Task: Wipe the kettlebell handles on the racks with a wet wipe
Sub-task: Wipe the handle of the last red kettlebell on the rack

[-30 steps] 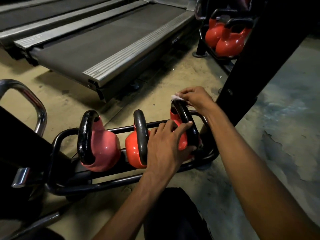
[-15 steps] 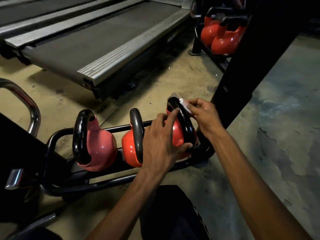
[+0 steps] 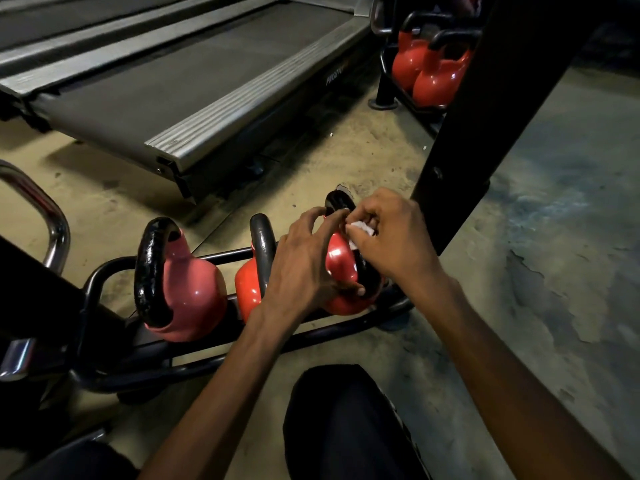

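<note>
Wipe sits against the rightmost kettlebell handle, pinched by fingers of your right hand. Your left hand curls its fingers round that bell. The pink kettlebell, the middle kettlebell and the far rack probably remain.

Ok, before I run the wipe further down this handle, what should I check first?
1. Wet wipe held: the right hand pinches it, ok.
2. Wipe on the handle of the right kettlebell: it is against the handle's right side, ok.
3. Kettlebell steadied: the left hand grips it, ok.
4. Kettlebell seated: it rests between the bars of the rack, ok.
5. Wipe damp enough: cannot tell.
6. Middle kettlebell and pink kettlebell handles wiped: cannot tell.
</note>
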The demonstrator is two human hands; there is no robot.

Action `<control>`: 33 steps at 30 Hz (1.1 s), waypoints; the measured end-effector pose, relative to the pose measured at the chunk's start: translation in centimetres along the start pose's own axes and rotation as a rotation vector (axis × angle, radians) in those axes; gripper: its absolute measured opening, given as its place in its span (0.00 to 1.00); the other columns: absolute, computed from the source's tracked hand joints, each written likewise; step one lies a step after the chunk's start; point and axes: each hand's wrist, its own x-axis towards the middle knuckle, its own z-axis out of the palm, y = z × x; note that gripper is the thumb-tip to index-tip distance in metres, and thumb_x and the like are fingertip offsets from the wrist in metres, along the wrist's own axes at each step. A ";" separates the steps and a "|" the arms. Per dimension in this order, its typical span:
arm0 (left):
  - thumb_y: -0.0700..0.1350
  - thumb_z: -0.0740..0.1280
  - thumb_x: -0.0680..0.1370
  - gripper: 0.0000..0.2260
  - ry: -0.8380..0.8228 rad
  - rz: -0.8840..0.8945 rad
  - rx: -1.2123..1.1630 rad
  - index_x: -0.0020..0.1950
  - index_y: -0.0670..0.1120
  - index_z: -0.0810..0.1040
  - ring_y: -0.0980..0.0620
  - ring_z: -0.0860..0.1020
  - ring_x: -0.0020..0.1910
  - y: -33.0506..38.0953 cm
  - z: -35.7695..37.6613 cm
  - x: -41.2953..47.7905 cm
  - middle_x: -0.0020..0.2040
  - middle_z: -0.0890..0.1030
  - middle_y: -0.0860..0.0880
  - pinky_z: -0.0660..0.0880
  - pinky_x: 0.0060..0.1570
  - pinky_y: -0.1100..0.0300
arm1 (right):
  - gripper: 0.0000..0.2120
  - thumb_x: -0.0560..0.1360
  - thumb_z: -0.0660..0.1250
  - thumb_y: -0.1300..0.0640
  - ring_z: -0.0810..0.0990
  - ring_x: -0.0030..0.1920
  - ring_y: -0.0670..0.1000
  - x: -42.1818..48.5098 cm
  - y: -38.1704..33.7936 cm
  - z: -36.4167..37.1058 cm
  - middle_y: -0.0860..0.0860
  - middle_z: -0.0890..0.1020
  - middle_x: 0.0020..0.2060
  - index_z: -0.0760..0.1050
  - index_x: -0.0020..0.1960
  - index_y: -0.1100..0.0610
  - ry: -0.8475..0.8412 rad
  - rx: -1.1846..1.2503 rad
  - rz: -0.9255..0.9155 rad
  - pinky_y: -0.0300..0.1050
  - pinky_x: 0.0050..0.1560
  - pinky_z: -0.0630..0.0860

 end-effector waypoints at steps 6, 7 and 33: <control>0.44 0.80 0.65 0.47 -0.018 0.033 0.050 0.80 0.56 0.60 0.41 0.67 0.74 -0.2 -0.3 0.3 0.78 0.61 0.45 0.68 0.68 0.45 | 0.05 0.73 0.76 0.64 0.75 0.47 0.43 -7.4 1.2 1.8 0.49 0.76 0.47 0.82 0.49 0.60 0.083 -0.058 -0.151 0.35 0.52 0.78; 0.44 0.81 0.65 0.48 -0.031 0.029 0.052 0.80 0.57 0.60 0.41 0.66 0.74 -0.3 -0.3 0.3 0.79 0.60 0.44 0.68 0.68 0.44 | 0.06 0.73 0.76 0.65 0.75 0.47 0.44 -8.3 1.6 2.2 0.50 0.77 0.47 0.83 0.49 0.60 0.112 -0.046 -0.164 0.35 0.52 0.77; 0.66 0.78 0.63 0.48 0.055 0.048 0.105 0.79 0.61 0.62 0.46 0.72 0.68 0.6 0.1 -0.7 0.73 0.69 0.47 0.72 0.62 0.53 | 0.06 0.78 0.71 0.60 0.84 0.50 0.40 -4.1 3.3 3.1 0.45 0.87 0.46 0.83 0.49 0.49 0.238 0.771 0.544 0.34 0.48 0.80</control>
